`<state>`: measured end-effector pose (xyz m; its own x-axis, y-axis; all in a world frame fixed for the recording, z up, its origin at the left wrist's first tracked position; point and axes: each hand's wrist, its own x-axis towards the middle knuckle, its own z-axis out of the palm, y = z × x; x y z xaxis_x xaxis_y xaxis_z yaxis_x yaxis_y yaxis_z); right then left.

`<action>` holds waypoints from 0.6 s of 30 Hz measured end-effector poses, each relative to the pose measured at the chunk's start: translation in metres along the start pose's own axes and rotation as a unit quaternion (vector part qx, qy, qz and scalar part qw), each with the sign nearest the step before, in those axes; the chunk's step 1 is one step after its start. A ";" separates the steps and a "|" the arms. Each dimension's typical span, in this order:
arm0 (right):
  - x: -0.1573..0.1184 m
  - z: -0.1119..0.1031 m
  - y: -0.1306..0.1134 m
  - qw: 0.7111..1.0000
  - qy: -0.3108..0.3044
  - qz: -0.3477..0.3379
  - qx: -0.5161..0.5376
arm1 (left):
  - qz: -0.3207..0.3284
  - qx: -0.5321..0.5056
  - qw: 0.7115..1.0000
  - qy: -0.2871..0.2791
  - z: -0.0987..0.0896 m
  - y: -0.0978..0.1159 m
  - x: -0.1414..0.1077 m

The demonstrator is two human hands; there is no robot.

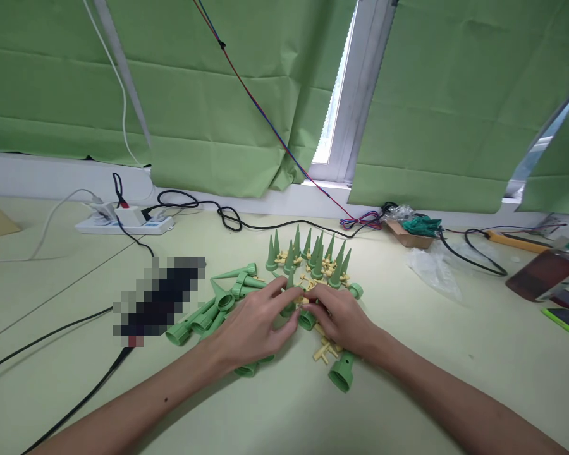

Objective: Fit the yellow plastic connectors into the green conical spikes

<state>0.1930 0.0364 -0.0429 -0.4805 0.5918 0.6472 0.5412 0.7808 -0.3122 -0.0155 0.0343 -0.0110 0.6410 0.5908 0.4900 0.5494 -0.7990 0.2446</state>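
My left hand point(258, 316) is closed around a green plastic spike point(291, 279), whose tip points up behind the fingers. My right hand point(344, 316) meets it fingertip to fingertip, pinching a small yellow plastic fitting point(305, 301) against the spike; the fingers partly hide the join. Loose green spikes point(225, 301) with hollow round caps lie left of and under my left hand. Loose yellow T-shaped fittings point(323, 351) lie under my right wrist, beside another green spike point(342, 373). Beyond my hands, several green spikes point(317, 262) stand upright with yellow fittings on them.
A pixelated dark object point(164, 300) with a black cable lies at left. A power strip point(123, 221) sits near the wall. Black cable point(265, 226) runs along the back. At right are a small cardboard box point(410, 236), clear plastic point(434, 272) and a brown bottle point(543, 275).
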 end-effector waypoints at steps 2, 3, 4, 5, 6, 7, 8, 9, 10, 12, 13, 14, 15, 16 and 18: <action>0.000 0.000 0.000 1.000 -0.004 0.003 0.002 | 0.001 0.003 1.000 0.003 0.000 0.000 0.000; 0.000 0.000 0.000 1.000 -0.006 0.004 0.004 | 0.001 0.005 1.000 0.002 0.000 0.000 0.000; 0.000 0.000 0.000 1.000 -0.007 0.005 0.004 | 0.000 0.007 1.000 0.001 0.000 0.000 0.000; 0.001 0.000 0.000 1.000 -0.008 0.005 0.003 | 0.000 0.009 1.000 0.000 0.000 0.000 0.000; 0.001 0.000 -0.001 1.000 -0.008 0.005 0.002 | 0.000 0.011 1.000 -0.001 0.000 0.000 0.000; 0.001 -0.001 -0.001 1.000 -0.007 0.005 0.001 | -0.001 0.014 1.000 -0.002 0.000 0.000 0.000; 0.001 -0.001 -0.001 1.000 -0.006 0.005 0.001 | -0.002 0.015 1.000 -0.003 0.000 0.000 0.000; 0.001 -0.001 -0.001 1.000 -0.006 0.005 0.001 | -0.001 0.017 1.000 -0.004 -0.001 0.000 0.000; 0.001 -0.001 -0.001 1.000 -0.006 0.005 0.002 | 0.000 0.019 1.000 -0.005 -0.001 0.000 0.000; 0.001 -0.001 -0.001 1.000 -0.007 0.006 0.004 | 0.002 0.021 1.000 -0.006 -0.001 0.000 0.001; 0.001 -0.001 0.000 1.000 -0.009 0.006 0.004 | 0.003 0.022 1.000 -0.005 -0.001 0.000 0.001; 0.001 -0.002 0.000 1.000 -0.011 0.006 0.005 | 0.003 0.024 1.000 -0.005 -0.001 0.000 0.001; 0.001 -0.002 0.001 1.000 -0.013 0.006 0.004 | 0.004 0.025 1.000 -0.005 -0.001 0.000 0.001; 0.001 -0.002 0.002 1.000 -0.014 0.005 0.003 | 0.006 0.026 1.000 -0.006 0.000 0.000 0.000; 0.001 -0.002 0.003 1.000 -0.017 0.002 0.000 | 0.010 0.024 1.000 -0.010 0.000 -0.001 0.000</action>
<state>0.1957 0.0386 -0.0419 -0.5009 0.6020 0.6218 0.5437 0.7779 -0.3152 -0.0159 0.0351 -0.0111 0.6630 0.5766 0.4774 0.5606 -0.8051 0.1939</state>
